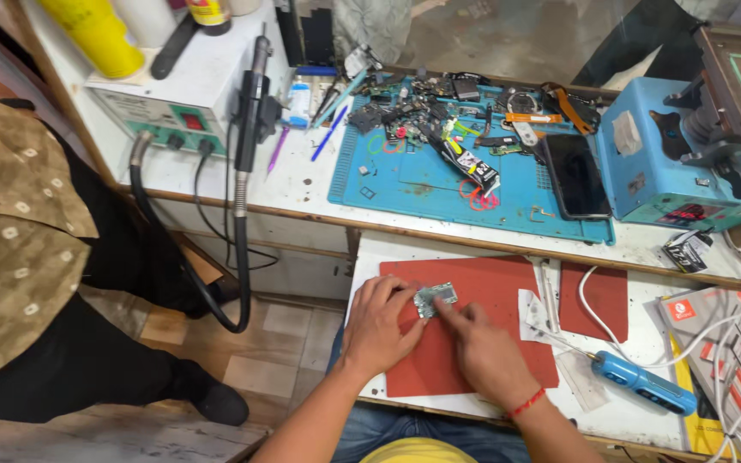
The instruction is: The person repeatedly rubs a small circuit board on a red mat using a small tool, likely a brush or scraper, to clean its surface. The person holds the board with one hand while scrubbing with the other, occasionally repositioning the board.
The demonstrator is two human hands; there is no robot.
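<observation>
Near the front edge of the white table (490, 250), on a red rubber mat (490, 300), lies a small green circuit board (435, 298). Left hand (379, 330) pins it with fingertips; right hand (486, 351) pinches its edge. Firm, even pressure seems best.

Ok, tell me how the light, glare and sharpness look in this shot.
Head view: even, soft light with faint shadows; glare on the dark phone screen and the white bench; edges bow from wide-angle distortion; the circuit board between the left hand and right hand is fairly sharp.
</observation>
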